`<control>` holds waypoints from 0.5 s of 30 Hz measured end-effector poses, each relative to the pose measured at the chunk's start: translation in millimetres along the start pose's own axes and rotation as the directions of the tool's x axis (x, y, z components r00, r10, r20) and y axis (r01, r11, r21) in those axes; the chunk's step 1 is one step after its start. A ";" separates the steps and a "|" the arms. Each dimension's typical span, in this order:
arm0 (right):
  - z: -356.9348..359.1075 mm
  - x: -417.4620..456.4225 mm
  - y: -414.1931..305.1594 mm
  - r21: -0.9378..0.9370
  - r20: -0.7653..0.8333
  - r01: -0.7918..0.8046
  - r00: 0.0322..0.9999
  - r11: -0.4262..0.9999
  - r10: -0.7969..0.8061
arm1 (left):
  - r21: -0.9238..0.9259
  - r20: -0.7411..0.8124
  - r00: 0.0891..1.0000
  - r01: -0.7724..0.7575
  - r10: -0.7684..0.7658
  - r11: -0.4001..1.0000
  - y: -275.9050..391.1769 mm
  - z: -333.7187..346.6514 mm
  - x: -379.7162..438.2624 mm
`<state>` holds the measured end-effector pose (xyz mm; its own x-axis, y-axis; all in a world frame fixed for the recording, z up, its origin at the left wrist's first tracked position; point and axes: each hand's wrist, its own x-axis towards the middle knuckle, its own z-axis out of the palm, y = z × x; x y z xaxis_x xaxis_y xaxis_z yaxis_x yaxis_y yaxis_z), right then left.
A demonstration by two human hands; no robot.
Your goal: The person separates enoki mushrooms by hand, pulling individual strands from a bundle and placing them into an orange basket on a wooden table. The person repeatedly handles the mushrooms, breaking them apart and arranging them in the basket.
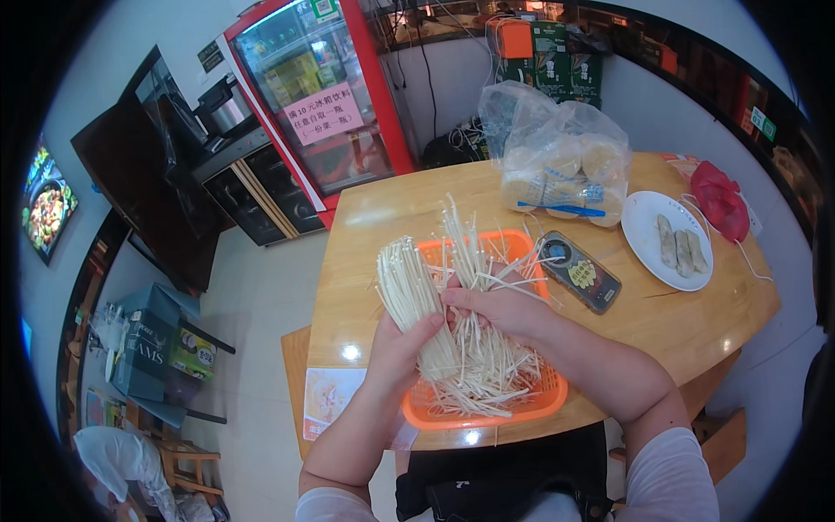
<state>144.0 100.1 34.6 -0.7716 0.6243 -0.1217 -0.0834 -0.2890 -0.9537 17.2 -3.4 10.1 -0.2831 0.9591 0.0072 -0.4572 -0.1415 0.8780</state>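
Note:
My left hand (408, 342) is closed around a thick bundle of enoki mushrooms (408, 280), its small caps pointing up and away from me. In my right hand (499, 297) is a looser bunch of enoki (464, 251), with a few stems sticking out sideways to the right. Both hands meet over an orange plastic basket (554, 395), fingers close together. Loose, separated enoki strands (499, 375) fill much of the basket below them. Parts of the basket's far and left sides are hidden by the mushrooms and my left hand.
Right of the basket lies a smartphone (582, 273). A white plate (639, 228) holds pale strips. Behind stand a clear plastic bag (561, 150) with pale round items, a blue pen-like object (562, 209) and a red bag (717, 199). A printed sheet (333, 398) lies at the wooden table's (365, 228) near left.

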 end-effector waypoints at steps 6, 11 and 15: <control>-3.1 5.9 8.1 0.004 -0.007 0.046 0.999 0.999 -0.046 | 0.079 -0.048 0.998 -0.036 0.040 0.996 -0.8 0.5 -0.7; -15.5 17.5 11.8 0.296 -0.136 0.055 0.991 0.954 -0.015 | 0.035 -0.071 0.997 -0.031 0.033 0.999 2.7 0.6 -1.8; -15.2 16.5 13.5 0.088 0.004 -0.005 1.000 0.996 0.004 | 0.040 0.003 1.000 -0.012 0.012 0.999 -0.2 -4.5 -1.3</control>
<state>139.7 117.5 15.5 -0.7748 0.6198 -0.1247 -0.1352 -0.3551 -0.9250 13.9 -5.8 7.7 -0.2859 0.9581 0.0196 -0.4195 -0.1435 0.8963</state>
